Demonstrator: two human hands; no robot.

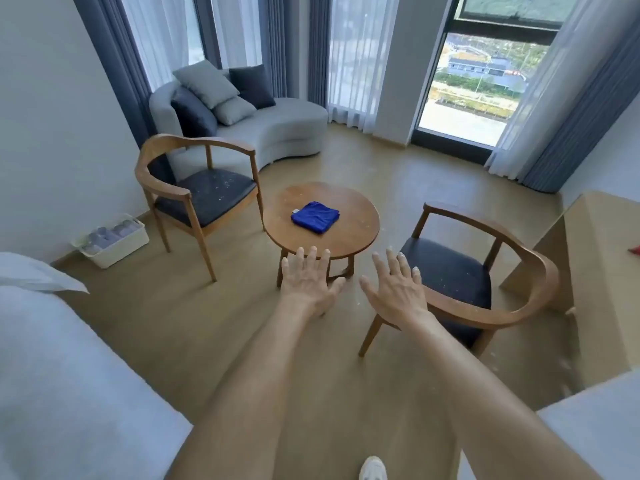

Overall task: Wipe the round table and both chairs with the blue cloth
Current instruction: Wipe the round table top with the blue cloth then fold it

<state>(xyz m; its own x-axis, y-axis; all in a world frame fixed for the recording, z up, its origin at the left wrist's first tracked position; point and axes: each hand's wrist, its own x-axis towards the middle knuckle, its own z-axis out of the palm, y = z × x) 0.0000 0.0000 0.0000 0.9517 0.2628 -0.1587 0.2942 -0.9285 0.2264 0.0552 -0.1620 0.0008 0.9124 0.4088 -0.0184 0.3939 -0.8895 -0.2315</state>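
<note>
Far to the left of my left hand I see a soft grey bed edge (52, 358); past it, a white plastic basket (114, 239) with folded grey things inside sits on the smooth tan floor (173, 323); up and left of my left hand stands the left chair (194, 188), made of bent brown wood with a curved back and a dark flat seat with small pale specks on it; behind that chair is a round-ended grey sofa (277, 129) with puffy grey and dark pillows; just above my left hand is the round table (349, 220), smooth brown wood on slanted legs; the blue cloth (315, 217) lies folded in a fuzzy square on the table top, above my left hand and not touching it; my left hand (308, 282) is flat with fingers spread wide, palm down, holding nothing; my right hand (394, 289) is beside it, also spread wide and bare of anything; I cannot tell if the fingertips touch the table or chair; just right of my right hand is the right chair (478, 271), same bent wood and dark speckled seat; further right is a tan box-like counter (595, 271).
</note>
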